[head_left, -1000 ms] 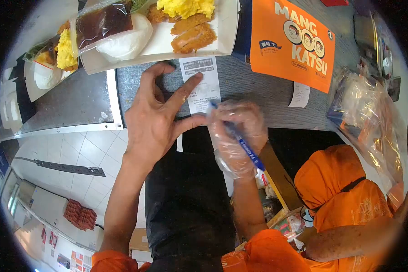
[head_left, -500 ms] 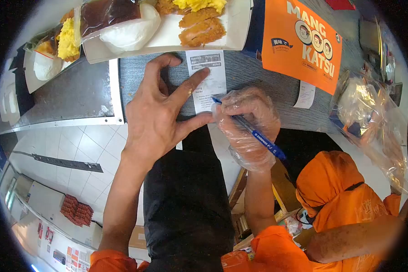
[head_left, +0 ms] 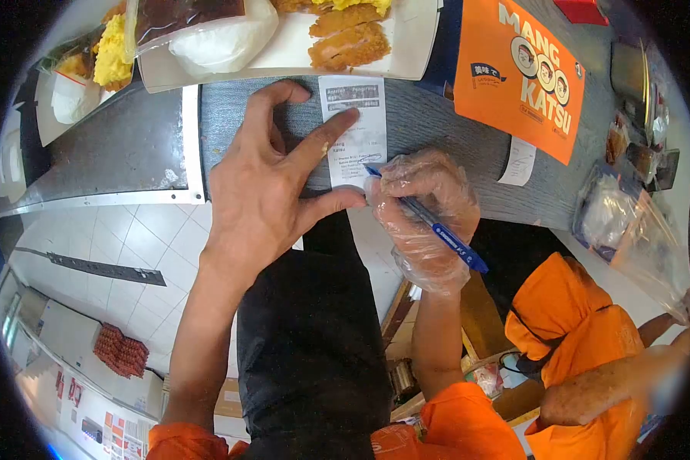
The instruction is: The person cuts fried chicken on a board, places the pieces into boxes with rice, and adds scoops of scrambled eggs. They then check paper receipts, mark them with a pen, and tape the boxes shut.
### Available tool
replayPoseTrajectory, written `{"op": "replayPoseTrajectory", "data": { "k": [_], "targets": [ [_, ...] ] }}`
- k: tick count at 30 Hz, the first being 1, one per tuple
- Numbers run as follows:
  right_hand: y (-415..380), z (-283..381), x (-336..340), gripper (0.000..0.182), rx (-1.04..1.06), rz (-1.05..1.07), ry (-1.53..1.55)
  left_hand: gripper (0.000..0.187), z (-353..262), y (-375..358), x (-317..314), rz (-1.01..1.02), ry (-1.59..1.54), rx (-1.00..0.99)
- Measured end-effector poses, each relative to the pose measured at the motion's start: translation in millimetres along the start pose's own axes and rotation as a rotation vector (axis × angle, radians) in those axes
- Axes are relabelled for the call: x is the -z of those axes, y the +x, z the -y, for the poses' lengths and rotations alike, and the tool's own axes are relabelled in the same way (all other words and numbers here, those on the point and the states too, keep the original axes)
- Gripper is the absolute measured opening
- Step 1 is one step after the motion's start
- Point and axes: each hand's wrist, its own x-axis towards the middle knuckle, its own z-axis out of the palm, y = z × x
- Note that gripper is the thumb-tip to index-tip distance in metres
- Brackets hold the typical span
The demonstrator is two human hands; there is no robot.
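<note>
A printed paper receipt lies on the grey counter top. My left hand, bare, rests over its left side with thumb and fingers spread, the index fingertip on the paper and the thumb near its lower edge. In my right hand, which wears a clear plastic glove, is a blue pen. The pen's tip is at the lower right part of the receipt, beside small printed lines.
Beyond the receipt stands a white food tray with breaded cutlet, wrapped rice and a sauce packet. An orange printed box and a second receipt are to the right. A co-worker in orange is beside a clear plastic bag.
The view has shifted slightly. My hands keep almost the same pose on the receipt. The clear bag at the right has dropped lower, and the co-worker's hand now shows at its end.
</note>
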Motion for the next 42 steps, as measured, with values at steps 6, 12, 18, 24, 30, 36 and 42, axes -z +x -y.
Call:
{"op": "replayPoseTrajectory", "data": {
  "k": [6, 12, 18, 24, 30, 36, 42],
  "targets": [
    [-0.8, -1.7, 5.9, 0.029, 0.005, -0.124, -0.098, 0.072, -1.3, -0.3, -0.1, 0.011, -0.007, 0.025],
    [-5.9, -3.4, 5.2, 0.028, 0.001, 0.033, 0.069, 0.072, -0.8, -0.7, -1.4, -0.004, -0.009, 0.017],
    [3.0, 1.3, 8.2, 0.028, 0.044, -0.015, -0.075, 0.073, -0.6, -1.4, -1.0, -0.015, -0.011, 0.009],
    [2.8, 3.3, 9.1, 0.029, 0.058, 0.122, 0.002, 0.073, -0.7, -1.1, -1.2, -0.007, -0.007, 0.018],
    [-2.6, 10.5, 18.1, 0.029, -0.272, -0.141, 0.048, 0.072, -1.0, -0.8, -1.1, -0.012, -0.02, 0.015],
    [31.9, 58.3, 63.3, 0.031, -0.446, 0.486, -0.348, 0.077, -6.2, 2.2, 8.1, 0.011, -0.033, 0.033],
    [53.3, 65.2, 39.4, 0.052, -0.11, 0.472, -0.695, 0.098, -3.4, 2.2, 2.3, -0.135, -0.141, -0.014]
  ]
}}
